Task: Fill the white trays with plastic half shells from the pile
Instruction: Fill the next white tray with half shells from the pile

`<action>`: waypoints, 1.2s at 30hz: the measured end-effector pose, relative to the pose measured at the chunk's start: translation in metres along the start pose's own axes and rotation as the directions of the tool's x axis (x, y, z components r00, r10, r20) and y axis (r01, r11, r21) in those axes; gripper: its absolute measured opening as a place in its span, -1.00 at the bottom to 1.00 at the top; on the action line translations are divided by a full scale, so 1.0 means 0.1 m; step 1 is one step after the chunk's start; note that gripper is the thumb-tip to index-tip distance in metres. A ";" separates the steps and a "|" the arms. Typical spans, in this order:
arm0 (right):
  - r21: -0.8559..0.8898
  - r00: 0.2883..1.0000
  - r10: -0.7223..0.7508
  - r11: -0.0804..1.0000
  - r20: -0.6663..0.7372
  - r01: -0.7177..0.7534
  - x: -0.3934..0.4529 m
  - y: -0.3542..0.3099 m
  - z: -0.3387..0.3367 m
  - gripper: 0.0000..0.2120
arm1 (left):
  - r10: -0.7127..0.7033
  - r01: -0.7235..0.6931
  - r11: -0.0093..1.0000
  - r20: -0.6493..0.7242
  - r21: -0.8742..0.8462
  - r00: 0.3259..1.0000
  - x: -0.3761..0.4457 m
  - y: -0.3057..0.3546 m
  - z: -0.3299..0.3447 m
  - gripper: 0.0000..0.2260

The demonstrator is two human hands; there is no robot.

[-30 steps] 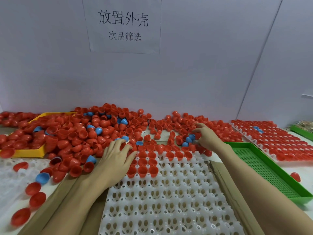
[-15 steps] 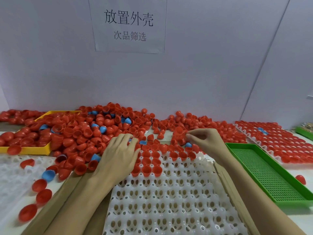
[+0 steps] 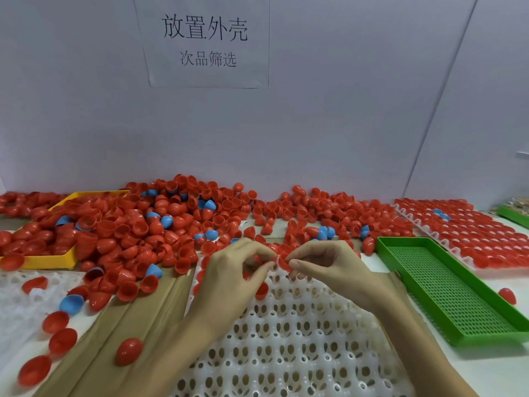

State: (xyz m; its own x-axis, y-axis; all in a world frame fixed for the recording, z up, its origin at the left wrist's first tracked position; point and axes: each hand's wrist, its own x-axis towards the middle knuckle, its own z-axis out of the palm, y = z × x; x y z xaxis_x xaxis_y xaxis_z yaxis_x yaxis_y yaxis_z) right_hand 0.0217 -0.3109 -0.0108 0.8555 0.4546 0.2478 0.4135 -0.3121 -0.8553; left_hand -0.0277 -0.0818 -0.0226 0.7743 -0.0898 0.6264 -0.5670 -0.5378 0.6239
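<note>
Our left hand [image 3: 229, 270] and right hand [image 3: 329, 267] met over the white tray [image 3: 286, 339]; fingers of both pinched a red half shell [image 3: 283, 260] above its far rows, near the pile [image 3: 160, 224]; we judged it should be seated rim-up, pressed lightly.

A single wide-angle camera worn on the person's head looks forward and down across the table, close enough that both forearms enter from the bottom edge and the left hand [image 3: 229, 270] and right hand [image 3: 329, 267] meet near the middle of the frame above the white tray [image 3: 300, 339]. It faces a pale wall [image 3: 329, 124] with a printed paper sign [image 3: 206, 41] at the top centre, and the pile of shells [image 3: 160, 224] runs along the wall's foot. The wide lens bends the green tray [image 3: 446, 285] at the right and the yellow tray [image 3: 54, 260] at the left outward.
</note>
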 end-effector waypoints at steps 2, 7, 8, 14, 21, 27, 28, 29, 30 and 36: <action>0.012 1.000 -0.003 1.000 0.011 0.003 0.00 0.02 -0.01 -0.83 | -0.032 0.033 0.999 0.030 -0.018 0.999 -0.01 -0.03 0.02 -0.81; 0.026 0.998 -0.017 1.000 0.054 0.016 -0.02 0.03 -0.06 -0.84 | -0.021 0.020 1.000 0.068 0.021 0.997 -0.03 -0.08 0.05 -0.73; 0.026 1.000 -0.022 0.999 0.018 0.021 -0.01 0.03 -0.08 -0.83 | -0.032 0.031 0.999 0.051 0.020 0.998 -0.03 -0.09 0.04 -0.73; 0.030 0.904 0.018 1.000 -0.426 -0.005 0.02 0.25 -0.36 -0.78 | 0.130 -0.146 0.974 0.103 0.174 0.986 -0.05 -0.08 0.06 -0.84; -0.316 0.895 -0.022 0.939 -0.445 -0.134 0.01 0.54 -0.45 -0.74 | 0.164 -0.315 0.904 0.444 0.291 0.881 -0.01 -0.09 0.20 -0.71; -0.515 0.943 -0.038 0.845 -0.329 -0.145 0.00 0.59 -0.38 -0.69 | 0.114 -0.240 0.943 0.455 0.230 0.883 -0.06 -0.14 0.15 -0.71; -0.506 0.935 -0.048 0.850 -0.352 -0.147 0.00 0.59 -0.38 -0.71 | 0.123 -0.252 0.942 0.471 0.220 0.874 -0.06 -0.16 0.12 -0.72; -0.490 0.923 -0.061 0.860 -0.379 -0.145 0.00 0.58 -0.38 -0.73 | 0.125 -0.253 0.944 0.484 0.210 0.866 -0.06 -0.17 0.11 -0.71; -0.475 0.912 -0.075 0.869 -0.403 -0.138 0.00 0.57 -0.39 -0.75 | 0.123 -0.253 0.946 0.497 0.203 0.859 -0.06 -0.17 0.09 -0.70; -0.401 0.934 -0.014 0.906 -0.356 -0.139 -0.07 0.51 -0.58 -0.78 | 0.094 -0.319 0.897 0.574 0.305 0.814 -0.09 -0.18 0.06 -0.51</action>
State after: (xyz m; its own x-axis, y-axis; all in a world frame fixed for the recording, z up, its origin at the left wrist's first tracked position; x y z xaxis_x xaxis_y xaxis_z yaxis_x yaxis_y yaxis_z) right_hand 0.0546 -0.3780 -0.0295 0.9044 0.1325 0.4056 0.3807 -0.6800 -0.6266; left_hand -0.0227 -0.0764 -0.0427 0.7380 -0.6045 0.2998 -0.6699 -0.7100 0.2172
